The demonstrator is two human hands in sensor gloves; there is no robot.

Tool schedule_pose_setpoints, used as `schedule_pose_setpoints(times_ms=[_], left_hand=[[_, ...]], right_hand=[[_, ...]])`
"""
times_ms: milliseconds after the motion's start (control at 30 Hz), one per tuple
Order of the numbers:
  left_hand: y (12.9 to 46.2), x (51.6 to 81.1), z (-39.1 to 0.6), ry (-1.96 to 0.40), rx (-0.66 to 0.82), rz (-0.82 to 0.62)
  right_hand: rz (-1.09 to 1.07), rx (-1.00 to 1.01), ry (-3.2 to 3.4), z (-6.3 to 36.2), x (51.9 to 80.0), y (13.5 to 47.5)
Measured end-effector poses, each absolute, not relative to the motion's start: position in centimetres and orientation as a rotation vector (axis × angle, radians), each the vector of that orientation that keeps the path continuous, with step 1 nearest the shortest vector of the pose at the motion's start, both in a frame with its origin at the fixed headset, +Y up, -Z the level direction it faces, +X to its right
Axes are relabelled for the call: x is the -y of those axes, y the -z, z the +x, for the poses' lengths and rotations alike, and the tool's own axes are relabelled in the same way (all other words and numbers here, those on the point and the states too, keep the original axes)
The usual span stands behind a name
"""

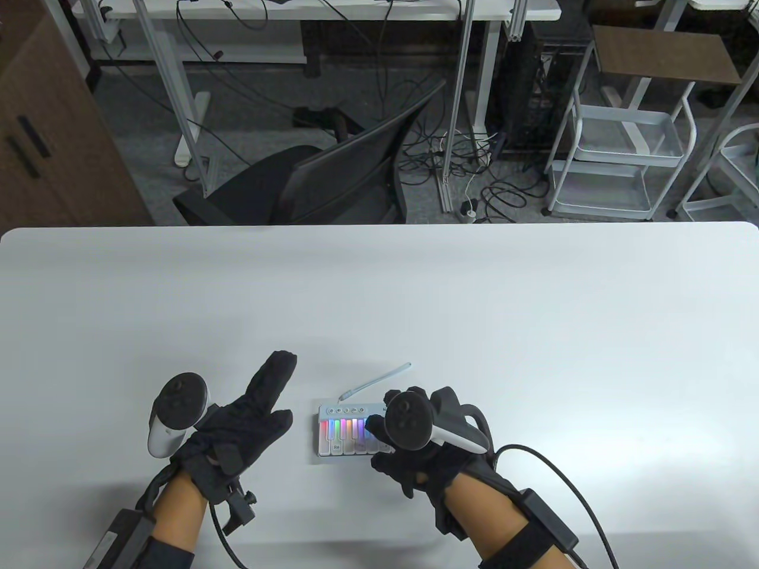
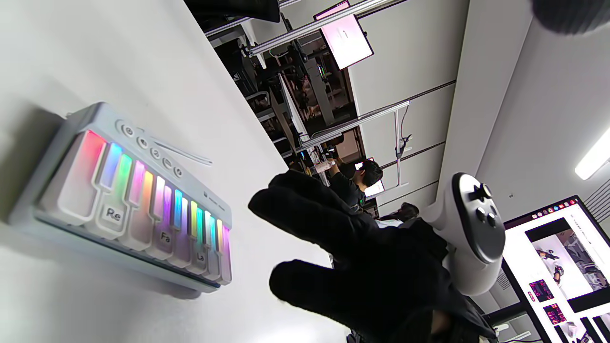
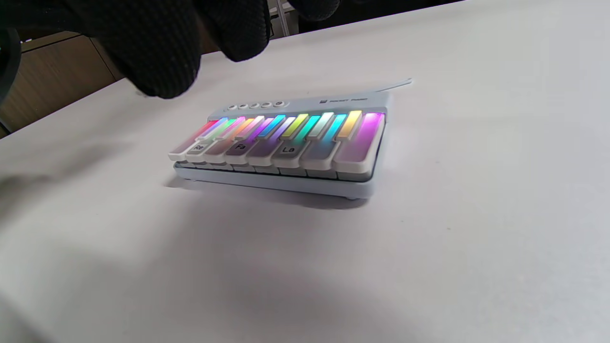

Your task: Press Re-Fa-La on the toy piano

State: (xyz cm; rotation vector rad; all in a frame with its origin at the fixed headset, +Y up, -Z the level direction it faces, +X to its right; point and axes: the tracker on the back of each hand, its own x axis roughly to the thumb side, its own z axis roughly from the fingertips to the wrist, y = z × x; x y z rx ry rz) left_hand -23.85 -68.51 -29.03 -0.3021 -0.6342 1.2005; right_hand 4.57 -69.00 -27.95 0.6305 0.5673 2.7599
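Note:
The toy piano (image 1: 341, 435) lies on the white table (image 1: 379, 296) with its keys lit in rainbow colours. Labels Re (image 3: 198, 148), Fa (image 3: 240, 147) and La (image 3: 288, 149) sit on three white keys. My right hand (image 1: 388, 459) hovers over the piano's right end with its fingers (image 3: 157, 47) loosely curled above the keys, touching none. In the left wrist view the right hand (image 2: 362, 276) is just right of the piano (image 2: 143, 209). My left hand (image 1: 249, 415) lies open on the table left of the piano, fingers stretched, holding nothing.
A thin pale strap (image 1: 379, 379) runs from the piano's back toward the far right. A black office chair (image 1: 332, 178) stands beyond the table's far edge. A white cart (image 1: 622, 160) and cables are on the floor behind.

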Motion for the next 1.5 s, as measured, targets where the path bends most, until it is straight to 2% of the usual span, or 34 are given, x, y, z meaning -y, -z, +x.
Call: schedule_pose_setpoints(times_ms=[600,1033,1500], left_hand=[[29.0,68.5,-23.8,-1.201,0.635,-0.305],[29.0,68.5,-23.8,-1.202,0.636,-0.304],[29.0,68.5,-23.8,-1.2,0.637,-0.303]], right_hand=[[0.568,-0.597,-2.733,5.9,70.4,28.1],[0.553,-0.714,-2.753,5.5,72.3,28.1],[0.575,-0.755,-2.748,5.1,72.6,27.8]])
